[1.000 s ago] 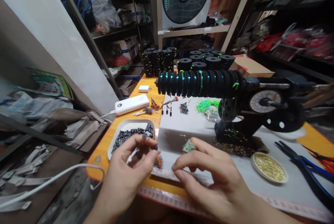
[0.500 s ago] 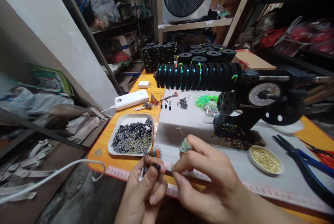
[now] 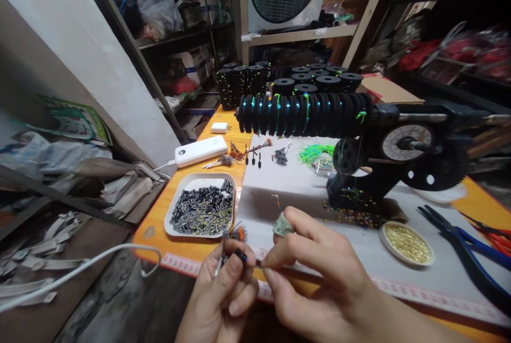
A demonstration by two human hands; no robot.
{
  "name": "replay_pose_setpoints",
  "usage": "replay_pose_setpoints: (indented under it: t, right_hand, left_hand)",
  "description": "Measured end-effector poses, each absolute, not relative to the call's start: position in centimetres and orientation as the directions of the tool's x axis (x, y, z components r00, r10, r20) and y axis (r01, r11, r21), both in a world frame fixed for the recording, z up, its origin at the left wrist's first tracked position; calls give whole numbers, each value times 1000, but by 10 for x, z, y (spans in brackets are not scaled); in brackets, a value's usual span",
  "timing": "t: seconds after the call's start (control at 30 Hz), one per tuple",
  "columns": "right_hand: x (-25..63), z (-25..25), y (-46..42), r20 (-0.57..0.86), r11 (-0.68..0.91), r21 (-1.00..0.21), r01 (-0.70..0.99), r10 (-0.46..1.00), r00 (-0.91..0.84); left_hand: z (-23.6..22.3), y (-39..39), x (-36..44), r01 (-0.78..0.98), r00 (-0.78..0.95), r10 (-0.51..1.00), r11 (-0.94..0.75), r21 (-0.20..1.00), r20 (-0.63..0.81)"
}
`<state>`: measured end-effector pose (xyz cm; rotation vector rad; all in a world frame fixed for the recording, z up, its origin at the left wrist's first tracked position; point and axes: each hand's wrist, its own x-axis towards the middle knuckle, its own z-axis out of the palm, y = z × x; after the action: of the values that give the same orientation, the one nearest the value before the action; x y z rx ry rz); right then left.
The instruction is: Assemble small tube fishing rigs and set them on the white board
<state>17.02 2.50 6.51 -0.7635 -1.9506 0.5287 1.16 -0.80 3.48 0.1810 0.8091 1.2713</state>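
My left hand [image 3: 223,292] is closed at the near table edge, pinching a small black tube piece [image 3: 240,255] between thumb and forefinger, with a thin white stick beside it. My right hand [image 3: 315,274] is closed too, its thumb and forefinger pinched on a fine wire end [image 3: 258,263] that meets the black piece. A small greenish wad [image 3: 282,225] is tucked against its upper fingers. Just beyond my left hand sits a white tray [image 3: 175,205] full of several black tube pieces.
A black winding machine [image 3: 399,156] carries a row of black spools [image 3: 303,114] over a white mat [image 3: 295,188]. More spools are stacked behind. A dish of gold beads [image 3: 406,242], blue-handled pliers [image 3: 467,250], a white power bank [image 3: 198,152] and a white cable [image 3: 80,274] lie around.
My left hand drew back from the tray to the table edge with the black piece. My right hand came in to meet it, and both now pinch together.
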Motion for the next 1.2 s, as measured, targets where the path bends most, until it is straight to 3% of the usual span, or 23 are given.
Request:
replay_pose_setpoints:
  t: [1.2]
  right_hand:
    - [171,62,26,608,708,-650,277,702,-371]
  left_hand:
    - [35,-8,12,-801,140,892,358,480,-430]
